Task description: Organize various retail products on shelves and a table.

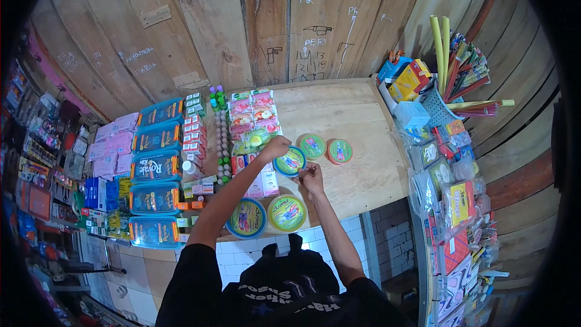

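A round tub with a blue rim and a yellow-green printed lid (289,162) is between my two hands over the wooden table. My left hand (275,149) grips its far left edge with curled fingers. At its near right edge, my right hand (312,179) pinches the rim. Just beyond lie a green-rimmed tub (312,146) and a smaller orange-sided tub (340,151). Close to the table's front edge sit a larger blue-rimmed tub (246,218) and a yellow-rimmed tub (287,213). Fruit-printed soap packs (254,116) stand in rows beyond my left hand.
Blue-lidded plastic boxes (155,166) form a column at the left, beside pink packets (109,152). Small bottles and roll-ons (222,136) stand in a line. A light-blue basket (439,106) with rolled paper is at the far right, above packaged goods (456,204). A plank wall (268,22) backs the table.
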Available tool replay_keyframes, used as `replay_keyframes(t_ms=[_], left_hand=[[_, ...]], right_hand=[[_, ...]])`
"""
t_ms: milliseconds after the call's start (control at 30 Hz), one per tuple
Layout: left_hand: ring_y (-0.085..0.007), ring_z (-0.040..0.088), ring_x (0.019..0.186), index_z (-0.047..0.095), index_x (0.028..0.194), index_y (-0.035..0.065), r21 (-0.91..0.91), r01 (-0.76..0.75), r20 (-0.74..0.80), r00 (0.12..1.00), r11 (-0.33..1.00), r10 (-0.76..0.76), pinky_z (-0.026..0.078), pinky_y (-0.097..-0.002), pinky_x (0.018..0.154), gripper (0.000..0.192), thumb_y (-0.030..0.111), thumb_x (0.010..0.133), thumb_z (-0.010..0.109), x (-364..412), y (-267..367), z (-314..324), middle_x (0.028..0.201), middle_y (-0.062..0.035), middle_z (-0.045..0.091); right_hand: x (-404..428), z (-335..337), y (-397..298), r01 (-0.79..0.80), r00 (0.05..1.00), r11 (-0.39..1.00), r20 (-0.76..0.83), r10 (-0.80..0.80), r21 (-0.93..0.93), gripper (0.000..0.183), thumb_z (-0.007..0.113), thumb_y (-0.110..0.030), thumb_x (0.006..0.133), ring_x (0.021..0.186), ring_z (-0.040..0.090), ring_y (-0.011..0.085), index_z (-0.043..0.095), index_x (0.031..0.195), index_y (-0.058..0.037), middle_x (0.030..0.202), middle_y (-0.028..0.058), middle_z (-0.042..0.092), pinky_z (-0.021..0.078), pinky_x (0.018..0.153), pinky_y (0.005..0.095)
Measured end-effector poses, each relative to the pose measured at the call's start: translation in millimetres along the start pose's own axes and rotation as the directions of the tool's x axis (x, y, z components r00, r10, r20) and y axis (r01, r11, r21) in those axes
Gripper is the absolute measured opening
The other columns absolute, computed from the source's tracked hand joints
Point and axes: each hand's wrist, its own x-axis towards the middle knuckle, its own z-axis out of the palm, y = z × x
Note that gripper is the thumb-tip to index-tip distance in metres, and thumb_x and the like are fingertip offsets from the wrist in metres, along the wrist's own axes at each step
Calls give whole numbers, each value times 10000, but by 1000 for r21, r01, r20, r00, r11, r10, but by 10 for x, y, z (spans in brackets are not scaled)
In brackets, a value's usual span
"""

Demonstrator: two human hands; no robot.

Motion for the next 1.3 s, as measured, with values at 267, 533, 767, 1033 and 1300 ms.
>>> replay_keyframes(t_ms=[267,533,767,1033,1300], left_hand=[[-361,658,856,660,1023,-36,-76,-191,-75,980,979,186,500,-403,757,309,82,772,525,-18,-96,-112,915,-266,654],[-339,660,923,632,1132,-35,186,12,-170,985,983,20,513,-386,809,393,261,874,633,-1309,622,-685,1035,-223,670],[-353,638,940,624,1119,4,178,327,-469,857,928,-212,506,-416,814,429,311,832,708,-2910,745,-481,981,-215,626],[-320,626,901,619,1134,4,-28,343,-441,839,939,-320,508,-392,768,383,170,807,729,-3093,874,-368,977,-198,577],[-291,614,868,605,1191,-10,55,188,-454,879,981,-143,508,-373,743,427,148,811,720,-2515,1269,-477,991,-192,572]], right_hand=[[153,105,183,39,999,998,-31,-37,57,312,600,44,880,887,657,260,392,1105,-15,1057,150,550,625,733,414],[-436,-92,-235,298,936,848,-38,-349,-438,256,657,-123,885,732,602,106,539,1092,-27,925,59,601,474,583,240],[-1465,682,-464,435,876,580,472,-98,-688,323,711,-221,870,683,616,142,570,1078,-18,821,81,605,486,593,281],[-1545,794,-331,379,880,666,473,-44,-642,315,706,-218,877,637,607,153,510,1016,-14,791,79,585,480,522,270],[-1379,616,-786,244,936,856,340,-86,-455,252,674,-144,893,526,569,109,488,1020,-31,788,52,557,440,431,257]])
